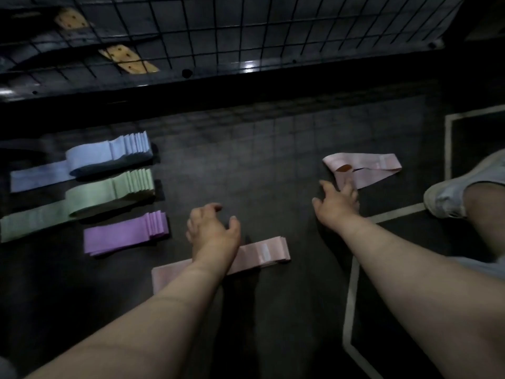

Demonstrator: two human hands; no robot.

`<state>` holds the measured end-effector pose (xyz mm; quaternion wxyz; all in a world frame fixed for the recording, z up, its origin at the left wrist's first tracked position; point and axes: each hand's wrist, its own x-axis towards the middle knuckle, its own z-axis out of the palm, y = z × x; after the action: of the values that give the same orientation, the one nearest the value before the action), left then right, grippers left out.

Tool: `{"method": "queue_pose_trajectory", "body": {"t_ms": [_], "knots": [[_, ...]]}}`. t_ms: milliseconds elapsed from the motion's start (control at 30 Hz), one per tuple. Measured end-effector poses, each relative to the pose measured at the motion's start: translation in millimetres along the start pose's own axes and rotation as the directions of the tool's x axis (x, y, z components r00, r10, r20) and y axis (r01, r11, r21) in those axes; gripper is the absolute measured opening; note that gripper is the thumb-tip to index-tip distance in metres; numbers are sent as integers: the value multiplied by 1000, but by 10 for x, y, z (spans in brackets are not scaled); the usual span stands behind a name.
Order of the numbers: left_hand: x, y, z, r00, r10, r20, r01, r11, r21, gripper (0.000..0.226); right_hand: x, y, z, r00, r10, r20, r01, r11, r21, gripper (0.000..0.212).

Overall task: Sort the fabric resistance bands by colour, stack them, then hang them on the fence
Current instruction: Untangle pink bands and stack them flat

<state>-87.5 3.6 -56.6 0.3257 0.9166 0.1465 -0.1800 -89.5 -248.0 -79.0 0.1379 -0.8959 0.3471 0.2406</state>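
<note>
Blue stack (109, 154), green stack (109, 192), purple stack (125, 233) laid sorted on floor (259, 160). Pink stack (262, 251) judged unfinished, below left hand (211, 228), relaxed, empty. Loose pink bands (363, 165) touched by right hand (337, 203), fingers spread. Fence (218, 28) not yet used.

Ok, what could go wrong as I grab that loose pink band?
The loose pink band lies twisted, and your right hand touches only its near edge, so it may land crooked unless flattened. Your left hand and forearm are above the pink stack; shifting them could knock its layers askew.

Band stacks — blue (109, 154), green (109, 191), purple (125, 233), pink (262, 251) — on a dark floor (246, 160) with pale lines.
</note>
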Motion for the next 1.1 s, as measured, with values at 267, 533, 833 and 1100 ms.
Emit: {"method": "queue_pose_trajectory", "body": {"t_ms": [267,533,833,1100], "knots": [[-135,361,96,971,173,167,-161,983,-84,37,362,56,-227,998,62,15,-63,950,305,48],[-244,588,-382,932,217,291,-161,965,-205,37,-332,-235,-852,917,102,-387,191,738,647,34],[-502,1328,-1629,829,522,200,-511,853,-106,63,-1631,-946,-1744,915,-309,-258,362,353,863,30],[-1182,1322,-2960,691,656,302,-685,728,-16,49,-3020,-1122,-2410,652,-712,-261,578,244,779,58]]}}
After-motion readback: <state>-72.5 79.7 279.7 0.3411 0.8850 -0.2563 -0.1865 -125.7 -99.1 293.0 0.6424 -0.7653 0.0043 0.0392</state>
